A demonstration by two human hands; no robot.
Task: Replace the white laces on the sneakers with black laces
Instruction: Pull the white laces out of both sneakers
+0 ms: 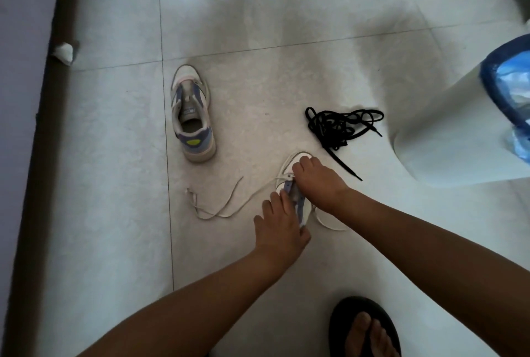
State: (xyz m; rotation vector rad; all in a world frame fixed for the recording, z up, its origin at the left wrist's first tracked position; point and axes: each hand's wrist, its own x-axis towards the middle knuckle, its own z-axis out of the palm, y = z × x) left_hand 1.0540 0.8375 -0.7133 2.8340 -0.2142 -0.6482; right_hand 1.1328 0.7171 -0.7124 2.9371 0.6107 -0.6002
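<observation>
Crumpled white scrap (63, 52) against the dark skirting at 10 o'clock. Grey-and-blue unlaced sneaker (191, 115) stands upright on the pale tiled floor (114, 155) at 11 o'clock, heel toward the camera. White flat lace (220, 209) trails left across the floor from the second white-and-blue sneaker (298, 184) at centre. Left hand (279, 230) grips that sneaker's near side, fingers curled over the upper. Right hand (317, 181) clamps over the toe end, fingers pinching at the lace by the eyelets; another white lace loop shows under the right wrist. Tangled black laces (339, 127) lie loose at 1 o'clock, just beyond the held sneaker. Black flip-flop on a foot (364, 328) at 5 o'clock. Blue-rimmed bin (487, 84) at 3 o'clock.
</observation>
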